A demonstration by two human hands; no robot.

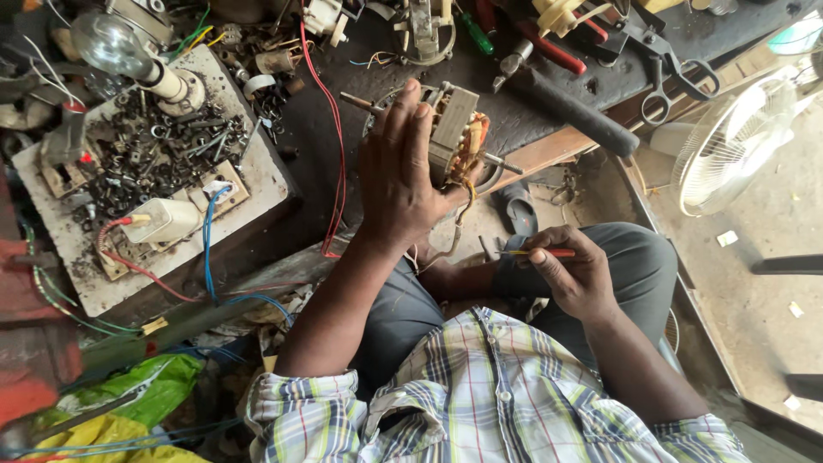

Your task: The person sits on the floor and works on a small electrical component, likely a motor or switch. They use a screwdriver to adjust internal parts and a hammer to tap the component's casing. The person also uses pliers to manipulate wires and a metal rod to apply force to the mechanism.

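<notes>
Two hands, left hand (399, 176) gripping motor (453, 135), right hand (576, 273) screwdriver (536, 253)

A cramped electrical repair workshop — its grimy workbench (360, 163) is strewn with pliers (549, 47), scissors (664, 64), loose wires and a test board (257, 171) heaped with screws under a bare bulb (107, 41) — with a fan guard (733, 141) nearby.

Plaid shirt (489, 394); red-handled screwdriver (542, 253); grey motor (453, 133), copper windings.
</notes>
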